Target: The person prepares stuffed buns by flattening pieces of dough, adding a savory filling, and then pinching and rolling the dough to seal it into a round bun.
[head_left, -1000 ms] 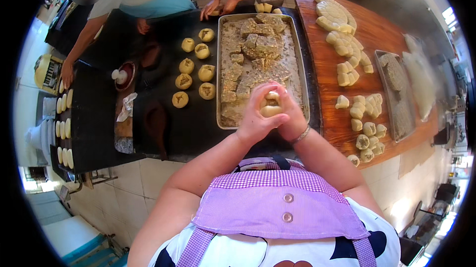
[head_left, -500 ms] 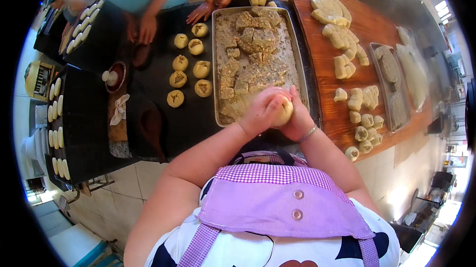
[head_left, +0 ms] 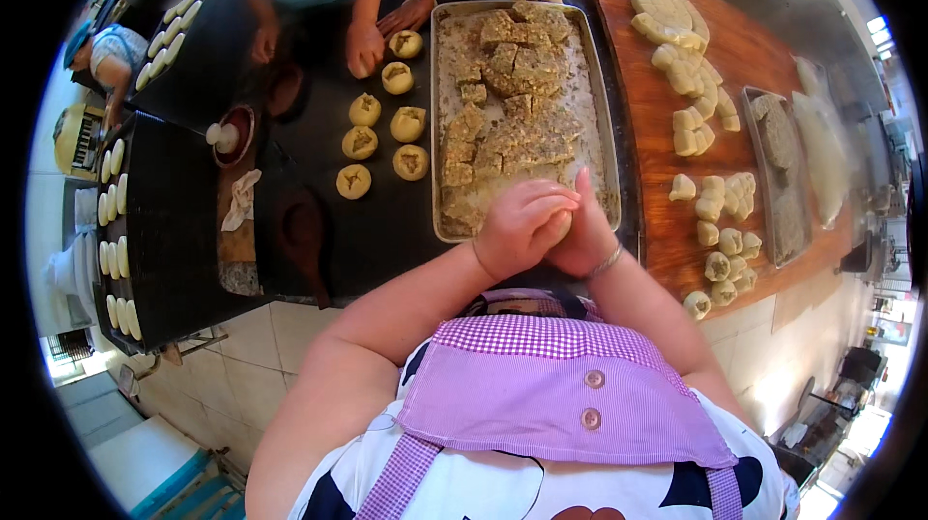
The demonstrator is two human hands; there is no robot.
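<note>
My left hand (head_left: 525, 227) and my right hand (head_left: 586, 238) are cupped together over the near edge of a metal tray (head_left: 437, 133). Between them they press a ball of dough, almost wholly hidden by the fingers and palms in this frame. A brown, crumbly filling (head_left: 527, 138), broken into blocks, lies in the tray. To its left on the black tabletop sit several round filled dough balls (head_left: 410, 162), their tops gathered and showing filling. A co-worker's hand (head_left: 365, 48) reaches down beside the farthest ones.
On the wooden table (head_left: 643, 230) at right lie cut dough pieces (head_left: 710, 193) and a tray of grey-brown filling (head_left: 773, 172). A red bowl (head_left: 232, 138), a cloth (head_left: 240, 199) and a dark wooden spoon (head_left: 304, 240) are at left. Baking trays (head_left: 164, 230) hold pale oblong dough pieces.
My hands have closed further round the dough ball, which showed between them before. A co-worker's hand has come to the far-left filled ball, no longer visible there. The view has shifted slightly.
</note>
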